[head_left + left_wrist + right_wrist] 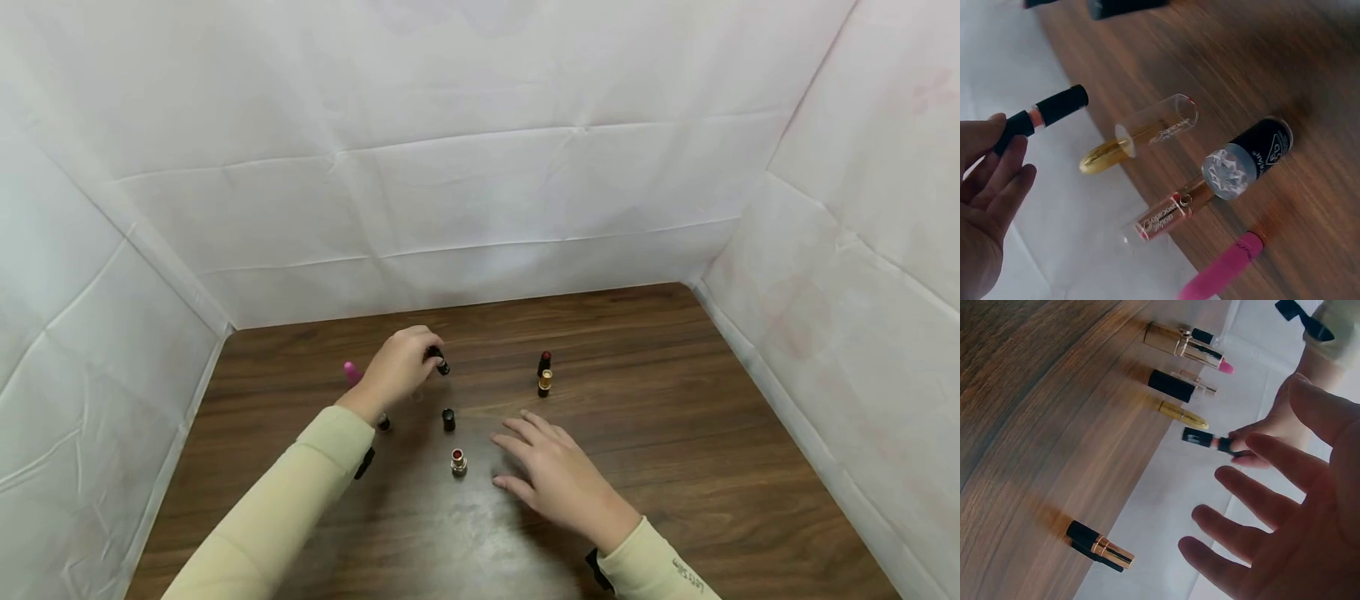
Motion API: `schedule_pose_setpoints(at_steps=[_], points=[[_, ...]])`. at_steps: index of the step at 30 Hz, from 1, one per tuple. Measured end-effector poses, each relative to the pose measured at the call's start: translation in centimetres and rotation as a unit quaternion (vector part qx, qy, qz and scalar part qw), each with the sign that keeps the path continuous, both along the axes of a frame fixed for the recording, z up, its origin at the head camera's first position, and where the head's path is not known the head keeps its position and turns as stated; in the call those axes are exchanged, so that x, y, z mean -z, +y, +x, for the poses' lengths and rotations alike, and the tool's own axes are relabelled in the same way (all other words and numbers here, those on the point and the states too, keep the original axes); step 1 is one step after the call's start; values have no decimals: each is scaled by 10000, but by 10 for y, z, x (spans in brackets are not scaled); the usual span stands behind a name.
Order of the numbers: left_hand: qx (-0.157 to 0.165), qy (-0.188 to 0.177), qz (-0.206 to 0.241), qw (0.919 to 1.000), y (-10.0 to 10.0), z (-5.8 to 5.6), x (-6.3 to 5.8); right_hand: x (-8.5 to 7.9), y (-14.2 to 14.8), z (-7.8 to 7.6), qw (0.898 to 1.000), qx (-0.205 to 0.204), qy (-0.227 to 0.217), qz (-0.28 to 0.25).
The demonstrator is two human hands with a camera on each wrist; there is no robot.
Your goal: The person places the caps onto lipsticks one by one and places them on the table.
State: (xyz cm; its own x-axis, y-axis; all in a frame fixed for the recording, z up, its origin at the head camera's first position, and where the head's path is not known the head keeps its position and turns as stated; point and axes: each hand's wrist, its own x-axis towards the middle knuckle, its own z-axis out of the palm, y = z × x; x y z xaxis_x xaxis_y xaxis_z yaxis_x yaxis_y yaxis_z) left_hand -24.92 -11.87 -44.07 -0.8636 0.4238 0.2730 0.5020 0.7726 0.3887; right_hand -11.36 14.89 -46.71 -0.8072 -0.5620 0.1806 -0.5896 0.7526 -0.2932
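My left hand (401, 367) pinches a slim black lipstick tube (1060, 105) with a coral band round its middle, held tilted above the far left of the table. Beside it in the left wrist view stand a gold bullet-shaped tube (1102, 158) behind a clear cylinder (1175, 119), a black container with a clear faceted top (1263, 150), and a pink tube (1222, 269). My right hand (555, 471) hovers with fingers spread, holding nothing. Left of it stands a gold lipstick (458, 462); beyond it, a black-and-gold lipstick (545, 384) and a red-tipped black one (544, 361).
A short black tube (448, 419) stands mid-table. Near the pink tube is a clear tube with red lettering (1163, 219). The brown wooden table (712, 467) meets white cloth walls (480, 200) at the back and both sides.
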Motion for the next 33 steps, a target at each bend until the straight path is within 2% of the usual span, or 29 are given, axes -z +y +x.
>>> schedule_pose_setpoints(at_steps=[3, 8, 12, 19, 28, 33], points=[[37, 172, -518, 9985, 9, -12, 6, 2, 3, -1, 9999, 94, -53, 59], [-146, 314, -1296, 9910, 14, -20, 8, 0, 2, 2, 9997, 165, -141, 95], [-231, 320, -1657, 9854, 15, -25, 12, 1, 4, 3, 9994, 230, -215, 114], [-207, 421, -1828, 9820, 16, -31, 26, 5, 7, 6, 9984, 293, -488, 70], [-188, 681, -1939, 9785, 21, -31, 30, 5, 7, 5, 9977, 267, -616, -18], [-219, 793, -1808, 9801, 21, -32, 32, 5, 7, 4, 9983, 250, -535, -3]])
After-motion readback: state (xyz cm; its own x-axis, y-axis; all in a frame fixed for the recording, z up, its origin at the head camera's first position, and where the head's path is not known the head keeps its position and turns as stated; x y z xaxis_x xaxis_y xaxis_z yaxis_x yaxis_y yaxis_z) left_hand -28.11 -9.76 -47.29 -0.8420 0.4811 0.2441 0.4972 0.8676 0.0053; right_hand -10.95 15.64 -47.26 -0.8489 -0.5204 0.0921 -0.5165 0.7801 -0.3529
